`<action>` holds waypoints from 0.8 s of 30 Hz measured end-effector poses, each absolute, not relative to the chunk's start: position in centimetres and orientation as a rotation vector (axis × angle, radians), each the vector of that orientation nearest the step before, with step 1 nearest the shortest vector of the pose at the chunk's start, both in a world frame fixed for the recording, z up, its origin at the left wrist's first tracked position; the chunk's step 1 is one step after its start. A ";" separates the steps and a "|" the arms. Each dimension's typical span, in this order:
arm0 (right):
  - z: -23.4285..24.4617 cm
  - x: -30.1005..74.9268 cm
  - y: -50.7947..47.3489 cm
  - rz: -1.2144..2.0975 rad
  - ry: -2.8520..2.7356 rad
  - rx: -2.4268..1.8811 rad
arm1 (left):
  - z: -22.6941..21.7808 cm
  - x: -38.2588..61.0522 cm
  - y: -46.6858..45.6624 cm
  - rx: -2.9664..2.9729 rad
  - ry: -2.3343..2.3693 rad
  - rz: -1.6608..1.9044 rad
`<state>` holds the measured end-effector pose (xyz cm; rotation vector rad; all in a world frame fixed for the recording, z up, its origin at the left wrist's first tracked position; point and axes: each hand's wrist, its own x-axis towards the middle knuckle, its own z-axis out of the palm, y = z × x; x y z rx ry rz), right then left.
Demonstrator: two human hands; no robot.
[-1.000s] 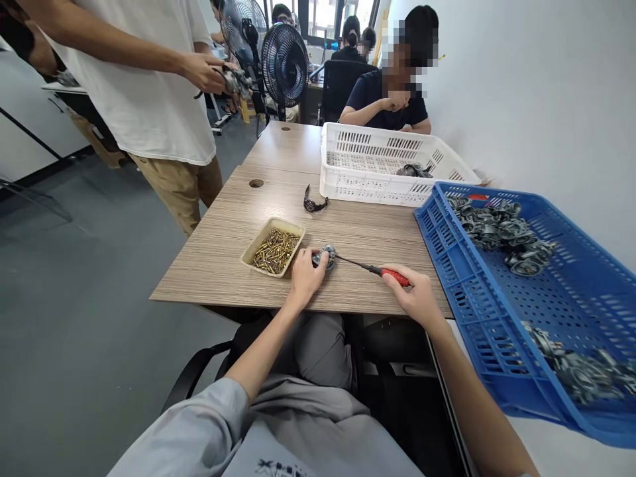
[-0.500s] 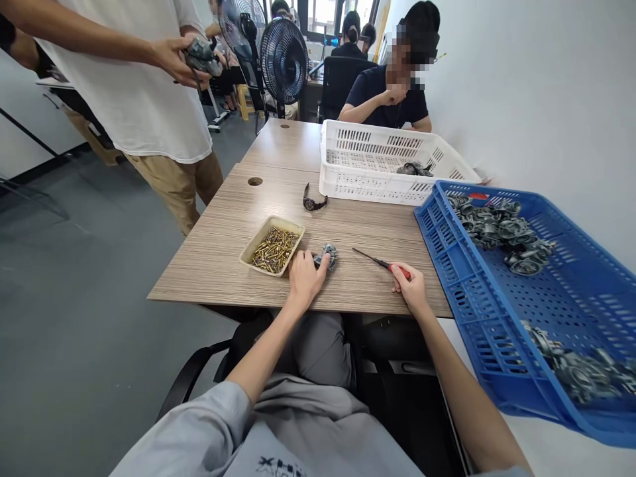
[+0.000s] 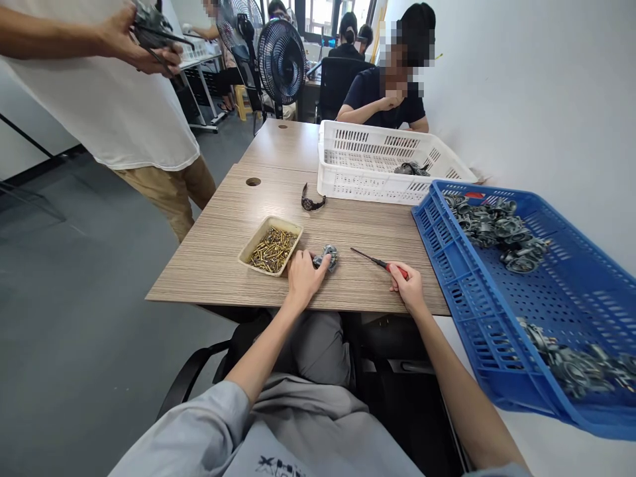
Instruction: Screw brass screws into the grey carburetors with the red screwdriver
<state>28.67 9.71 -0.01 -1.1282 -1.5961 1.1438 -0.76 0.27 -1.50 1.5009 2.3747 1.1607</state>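
Observation:
On the table, my left hand (image 3: 304,275) is closed around a small grey metal carburetor (image 3: 328,257), with the thumb along its near side. Part of the carburetor is hidden by the fingers. My right hand (image 3: 407,286) grips the red handle of a screwdriver (image 3: 380,263), whose dark shaft points left toward the carburetor without touching it. Just left of my left hand stands a cream plastic tub (image 3: 244,257) of small brass pieces (image 3: 273,250).
A black wristwatch (image 3: 312,204) lies behind the tub. Beyond it is a white crate (image 3: 368,189) with a few dark parts. At right, a blue crate (image 3: 464,278) holds many carburetors (image 3: 497,228). A person (image 3: 134,112) stands left holding a metal part; another (image 3: 382,99) sits opposite.
The standing person's hands and the metal part have shifted left and up. My hands, the carburetor and the screwdriver stay almost the same; the view has moved slightly.

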 end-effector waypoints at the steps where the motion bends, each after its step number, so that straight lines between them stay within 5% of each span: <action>1: 0.0 28.7 9.7 1.144 -1.596 -1.129 | -1.5 -0.7 0.3 1.503 2.380 1.171; 24: -0.5 28.8 9.8 1.125 -1.606 -1.134 | -1.3 -1.0 -0.4 1.642 2.099 1.293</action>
